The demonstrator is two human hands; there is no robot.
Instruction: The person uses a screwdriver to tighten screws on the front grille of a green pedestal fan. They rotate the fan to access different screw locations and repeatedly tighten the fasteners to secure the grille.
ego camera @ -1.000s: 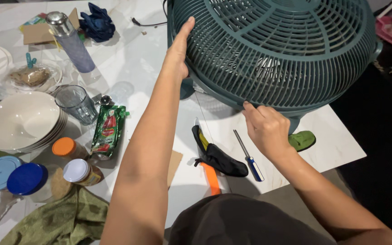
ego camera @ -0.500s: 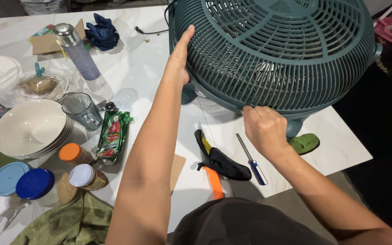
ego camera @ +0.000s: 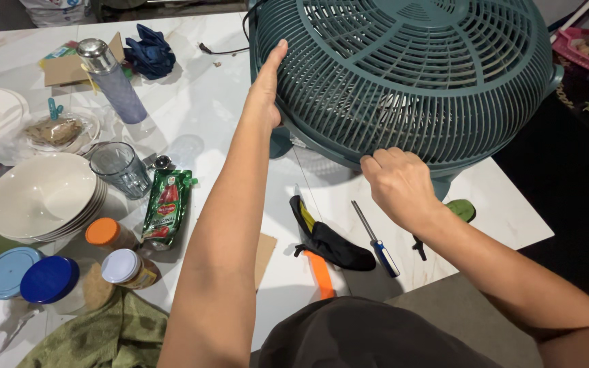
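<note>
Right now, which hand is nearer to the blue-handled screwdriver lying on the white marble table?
Right. The right hand grips the fan grille's lower rim directly above the blue-handled screwdriver; the left hand rests flat on the grille's far left edge.

Screwdriver (ego camera: 375, 238) before fan (ego camera: 417, 75)

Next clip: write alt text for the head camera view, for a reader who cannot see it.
A person's left hand lies flat against a teal fan grille on a white table while the right hand grips its lower rim. A screwdriver, stacked bowls, jars and a drinking glass lie around.
</note>
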